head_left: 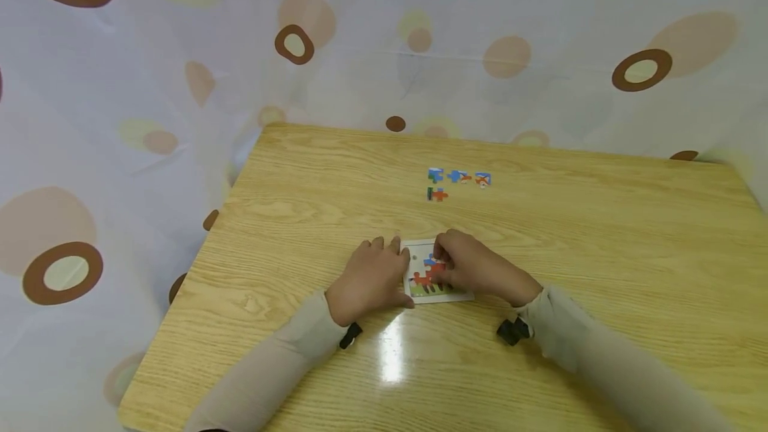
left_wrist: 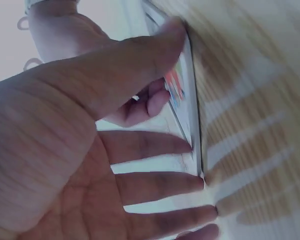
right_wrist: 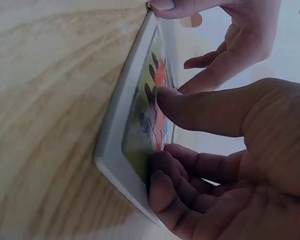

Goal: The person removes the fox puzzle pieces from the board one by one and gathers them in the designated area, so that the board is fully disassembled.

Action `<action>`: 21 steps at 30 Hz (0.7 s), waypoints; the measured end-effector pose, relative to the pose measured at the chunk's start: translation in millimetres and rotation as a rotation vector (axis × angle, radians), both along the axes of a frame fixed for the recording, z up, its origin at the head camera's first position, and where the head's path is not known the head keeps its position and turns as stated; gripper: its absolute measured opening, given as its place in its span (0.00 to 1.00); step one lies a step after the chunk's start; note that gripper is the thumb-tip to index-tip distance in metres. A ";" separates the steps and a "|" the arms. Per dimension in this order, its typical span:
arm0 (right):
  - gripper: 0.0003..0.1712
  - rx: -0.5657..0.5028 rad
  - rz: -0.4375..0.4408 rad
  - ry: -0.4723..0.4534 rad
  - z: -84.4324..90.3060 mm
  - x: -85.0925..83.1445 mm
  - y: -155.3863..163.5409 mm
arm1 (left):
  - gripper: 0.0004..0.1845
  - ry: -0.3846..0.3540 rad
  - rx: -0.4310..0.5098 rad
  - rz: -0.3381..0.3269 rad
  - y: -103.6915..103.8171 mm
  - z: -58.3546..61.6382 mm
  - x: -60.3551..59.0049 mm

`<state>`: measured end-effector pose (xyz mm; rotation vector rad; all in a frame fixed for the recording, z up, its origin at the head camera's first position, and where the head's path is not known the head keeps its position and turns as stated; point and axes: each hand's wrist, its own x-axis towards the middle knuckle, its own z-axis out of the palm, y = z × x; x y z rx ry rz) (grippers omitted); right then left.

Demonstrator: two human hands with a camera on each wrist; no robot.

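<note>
Left hand (head_left: 373,279) spread against tray (right_wrist: 119,120); right hand (head_left: 477,269) curled, thumb on puzzle pieces (head_left: 423,280) inside, grip unclear.

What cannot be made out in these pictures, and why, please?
- Head: part of the puzzle tray, and whether the right hand pinches a piece; that hand hides both.
- Head: fine details of the four loose pieces; too small.
- Left wrist: much of the puzzle tray; the left hand and right hand cover it.
- Right wrist: part of the left hand; top edge cuts it off.
</note>
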<state>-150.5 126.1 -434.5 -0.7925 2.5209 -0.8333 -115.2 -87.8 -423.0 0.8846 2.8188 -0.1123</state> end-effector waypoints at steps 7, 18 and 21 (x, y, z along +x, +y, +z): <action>0.14 -0.002 -0.034 0.053 -2.2 8.0 -1.7 | 0.24 -0.029 0.064 -0.080 5.4 1.3 8.3; 0.12 -0.065 -0.072 0.027 -5.8 8.7 0.8 | 0.07 0.201 -0.021 -0.142 16.4 2.9 23.3; 0.08 -0.155 -0.071 -0.045 -8.6 5.8 5.3 | 0.09 0.167 -0.017 -0.129 16.4 3.3 23.0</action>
